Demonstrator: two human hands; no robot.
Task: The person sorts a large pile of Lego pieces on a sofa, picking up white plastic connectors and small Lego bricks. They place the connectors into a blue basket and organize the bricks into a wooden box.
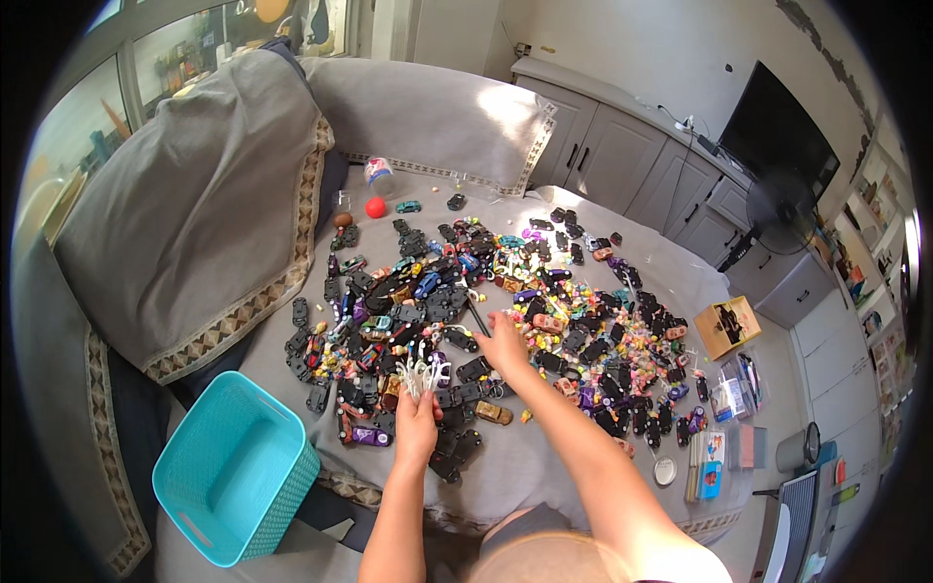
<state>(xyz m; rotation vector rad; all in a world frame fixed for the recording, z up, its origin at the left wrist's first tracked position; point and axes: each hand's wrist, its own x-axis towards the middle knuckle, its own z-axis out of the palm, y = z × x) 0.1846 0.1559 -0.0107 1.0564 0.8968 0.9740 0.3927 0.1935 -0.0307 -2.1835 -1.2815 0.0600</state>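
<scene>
My left hand (416, 428) is closed round a bundle of thin white pieces (420, 375), whose ends fan out above the fingers; their exact kind is too small to tell. My right hand (502, 345) reaches into the middle of the pile, fingers pinched at the lower end of a thin dark stick (477, 316). All around both hands spreads a large heap of toy cars (428, 284), many of them black and some purple, blue or gold. Small pastel pieces (622, 330) lie mixed among the cars. A gold toy car (494, 413) rests between my forearms.
A turquoise basket (236, 470) stands at the left. A red ball (375, 207) and a clear jar (379, 177) lie behind the heap. To the right are a wooden box (727, 328), clear packs (736, 396) and a round lid (664, 471). A fan (780, 212) stands farther off.
</scene>
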